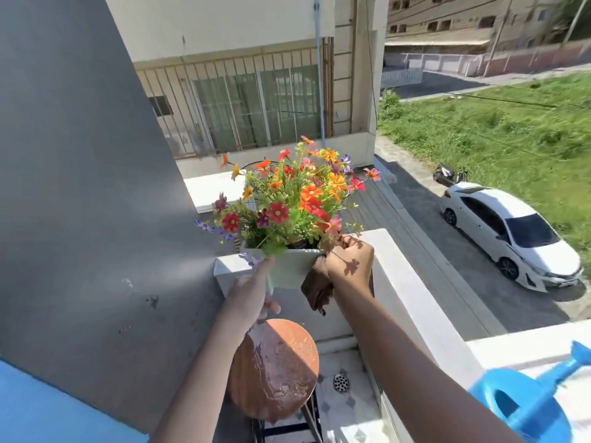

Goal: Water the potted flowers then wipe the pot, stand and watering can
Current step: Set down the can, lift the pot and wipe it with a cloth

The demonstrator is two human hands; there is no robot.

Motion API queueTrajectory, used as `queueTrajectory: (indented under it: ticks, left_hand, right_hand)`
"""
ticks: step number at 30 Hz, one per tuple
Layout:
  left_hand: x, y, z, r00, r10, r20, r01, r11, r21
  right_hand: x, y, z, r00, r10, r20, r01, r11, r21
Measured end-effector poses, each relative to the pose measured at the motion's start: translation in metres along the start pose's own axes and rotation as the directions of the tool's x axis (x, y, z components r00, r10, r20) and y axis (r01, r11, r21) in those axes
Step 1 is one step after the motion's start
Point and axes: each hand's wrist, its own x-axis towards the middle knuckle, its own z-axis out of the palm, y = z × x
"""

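Observation:
A pale green square pot [289, 268] filled with bright mixed flowers [287, 199] is lifted in the air above the round brown stand top [275, 369], which looks wet. My left hand [256, 290] holds the pot from its left side and underside. My right hand [350, 263] grips a brown cloth [316, 290] against the pot's right front face and rim. The blue watering can [531, 398] sits on the white balcony ledge at the lower right, apart from both hands.
A grey wall [80, 187] stands close on the left. The white balcony parapet [415, 302] runs along the right, with a drop to the street and a white car [508, 235] beyond. A floor drain [341, 382] lies beside the stand's black legs.

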Motion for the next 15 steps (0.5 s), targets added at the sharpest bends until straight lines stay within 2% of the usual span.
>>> queueTrajectory:
  ticks: [1, 3, 5, 8, 11, 13, 15]
  left_hand:
    - [-0.003, 0.002, 0.009, 0.999, -0.009, 0.04, 0.01, 1.0, -0.016]
    - [-0.005, 0.008, 0.027, 0.997, -0.032, 0.067, 0.038, 0.994, -0.105]
    - [-0.003, 0.013, 0.036, 0.999, -0.03, 0.041, 0.037, 0.983, -0.179]
    - [0.001, 0.012, 0.041, 0.999, -0.044, -0.005, 0.042, 0.98, -0.194]
    - [0.003, 0.006, 0.039, 0.998, -0.049, 0.026, 0.054, 0.971, -0.234]
    - [0.009, 0.004, 0.036, 0.997, -0.034, 0.064, 0.05, 0.961, -0.272]
    - [0.012, 0.004, 0.031, 0.992, -0.046, 0.116, 0.083, 0.939, -0.333]
  right_hand:
    - [-0.007, 0.004, 0.001, 0.998, 0.057, 0.041, -0.058, 0.998, 0.022]
    - [-0.017, 0.011, 0.006, 0.993, 0.117, 0.028, -0.119, 0.992, 0.053]
    - [-0.027, 0.011, 0.01, 0.997, 0.081, 0.0, -0.081, 0.994, 0.071]
    - [-0.044, 0.006, 0.01, 0.997, -0.009, 0.078, 0.0, 0.994, 0.112]
    - [-0.05, 0.006, 0.007, 0.995, -0.009, 0.099, 0.012, 0.999, -0.03]
    - [-0.052, 0.004, 0.004, 0.987, -0.144, 0.078, 0.156, 0.972, -0.175]
    - [-0.058, 0.0, 0.001, 0.967, -0.231, 0.111, 0.247, 0.955, -0.165]
